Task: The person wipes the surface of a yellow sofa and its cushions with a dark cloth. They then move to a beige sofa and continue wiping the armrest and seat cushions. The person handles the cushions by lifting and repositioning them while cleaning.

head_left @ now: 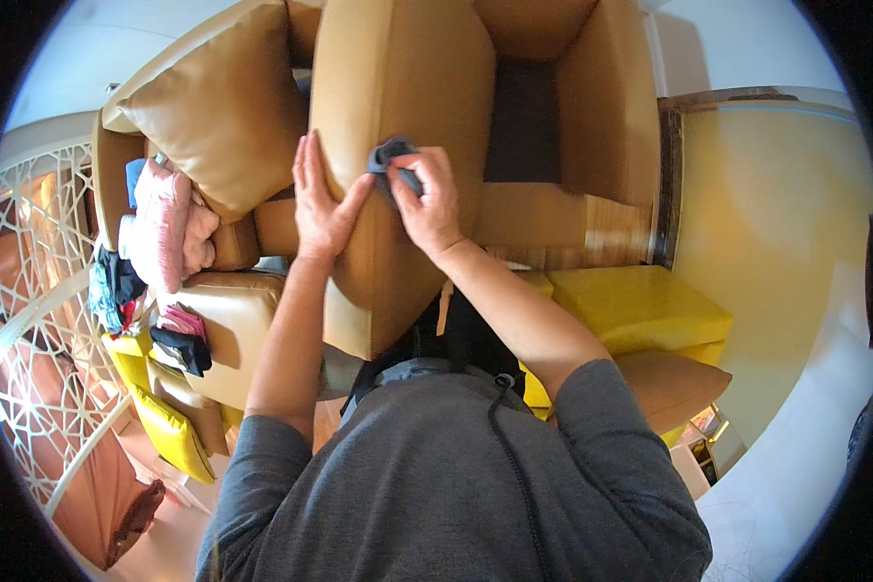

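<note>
A large tan sofa cushion point(407, 78) stands on its edge in front of me, with a seam running along it. My left hand point(325, 199) lies against its left side, fingers stretched out and thumb apart. In my right hand point(431, 199) a dark grey-blue cloth point(391, 153) is bunched, pressed against the cushion's surface near the seam. The left thumb reaches close to the cloth's lower edge.
Behind the cushion is the tan sofa frame point(606, 107) with a dark seat base point(524, 121). A tan pillow point(218, 107) leans at the left, above pink bedding point(162, 228) and folded clothes point(182, 339). A yellow ottoman point(640, 306) stands right; a white lattice screen point(44, 330) stands far left.
</note>
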`<act>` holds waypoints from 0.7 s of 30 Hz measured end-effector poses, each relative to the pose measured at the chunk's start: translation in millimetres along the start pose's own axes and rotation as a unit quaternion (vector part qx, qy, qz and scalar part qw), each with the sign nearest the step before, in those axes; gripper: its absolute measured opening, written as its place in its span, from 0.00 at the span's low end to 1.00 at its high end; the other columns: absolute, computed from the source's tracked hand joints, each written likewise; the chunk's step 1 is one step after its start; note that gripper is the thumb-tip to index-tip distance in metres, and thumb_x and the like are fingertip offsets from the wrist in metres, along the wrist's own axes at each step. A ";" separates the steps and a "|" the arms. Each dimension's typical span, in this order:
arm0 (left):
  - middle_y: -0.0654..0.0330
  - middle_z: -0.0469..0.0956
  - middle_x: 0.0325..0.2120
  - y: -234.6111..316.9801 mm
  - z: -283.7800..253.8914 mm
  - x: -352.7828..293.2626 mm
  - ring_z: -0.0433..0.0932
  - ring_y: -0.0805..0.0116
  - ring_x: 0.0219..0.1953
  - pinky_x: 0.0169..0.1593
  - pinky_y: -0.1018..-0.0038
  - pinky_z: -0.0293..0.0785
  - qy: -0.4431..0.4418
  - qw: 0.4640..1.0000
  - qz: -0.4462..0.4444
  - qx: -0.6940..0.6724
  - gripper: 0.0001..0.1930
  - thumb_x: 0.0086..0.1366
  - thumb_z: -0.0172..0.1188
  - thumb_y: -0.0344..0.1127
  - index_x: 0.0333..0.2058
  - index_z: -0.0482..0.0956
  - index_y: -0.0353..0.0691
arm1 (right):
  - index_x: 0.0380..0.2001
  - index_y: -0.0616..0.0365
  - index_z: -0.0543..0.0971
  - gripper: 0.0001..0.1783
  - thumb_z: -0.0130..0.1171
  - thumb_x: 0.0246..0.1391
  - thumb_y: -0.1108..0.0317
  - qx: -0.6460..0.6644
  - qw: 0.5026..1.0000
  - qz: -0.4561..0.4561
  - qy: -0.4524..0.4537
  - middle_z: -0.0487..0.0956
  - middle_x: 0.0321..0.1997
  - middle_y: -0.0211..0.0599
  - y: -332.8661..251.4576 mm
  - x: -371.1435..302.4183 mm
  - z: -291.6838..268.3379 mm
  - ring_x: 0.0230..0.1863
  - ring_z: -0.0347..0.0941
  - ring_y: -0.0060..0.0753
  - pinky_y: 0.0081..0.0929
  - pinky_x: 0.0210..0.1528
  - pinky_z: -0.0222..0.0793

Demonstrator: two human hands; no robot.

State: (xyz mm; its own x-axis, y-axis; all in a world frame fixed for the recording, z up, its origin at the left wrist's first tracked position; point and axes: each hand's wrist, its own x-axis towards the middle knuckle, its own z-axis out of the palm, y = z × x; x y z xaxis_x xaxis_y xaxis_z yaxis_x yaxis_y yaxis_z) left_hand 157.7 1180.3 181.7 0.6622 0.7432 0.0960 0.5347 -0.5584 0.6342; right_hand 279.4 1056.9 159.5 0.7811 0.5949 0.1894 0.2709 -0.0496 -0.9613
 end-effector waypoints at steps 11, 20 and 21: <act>0.39 0.62 0.69 -184.4 -51.0 -57.6 0.62 0.46 0.70 0.72 0.59 0.58 0.022 0.978 -0.186 -0.091 0.41 0.72 0.58 0.55 0.74 0.54 0.38 | 0.38 0.52 0.82 0.08 0.70 0.55 0.67 0.012 0.989 -0.042 -0.140 0.78 0.39 0.39 38.0 -51.6 88.2 0.45 0.77 0.46 0.38 0.47 0.74; 0.41 0.62 0.69 -233.6 -61.9 -104.7 0.61 0.47 0.71 0.72 0.60 0.59 -0.001 0.977 -0.204 -0.060 0.55 0.58 0.69 0.66 0.74 0.55 0.42 | 0.37 0.48 0.81 0.09 0.70 0.53 0.67 -0.029 0.951 -0.110 -0.286 0.76 0.41 0.35 45.8 -134.2 118.3 0.45 0.76 0.45 0.42 0.49 0.73; 0.42 0.64 0.68 -250.1 -61.9 -112.3 0.63 0.48 0.71 0.72 0.60 0.59 0.005 0.975 -0.214 -0.064 0.52 0.60 0.66 0.66 0.74 0.57 0.43 | 0.37 0.48 0.81 0.09 0.71 0.52 0.67 -0.030 0.945 -0.124 -0.301 0.76 0.41 0.34 45.6 -141.3 127.4 0.45 0.76 0.44 0.42 0.49 0.73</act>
State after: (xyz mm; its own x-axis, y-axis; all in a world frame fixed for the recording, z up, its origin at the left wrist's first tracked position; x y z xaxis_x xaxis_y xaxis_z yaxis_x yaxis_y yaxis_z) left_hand -82.9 1259.3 59.8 0.3866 0.9023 -0.1909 0.6911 -0.1464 0.7077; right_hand 109.7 1072.8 63.4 0.2333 0.9418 0.2419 0.4484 0.1165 -0.8862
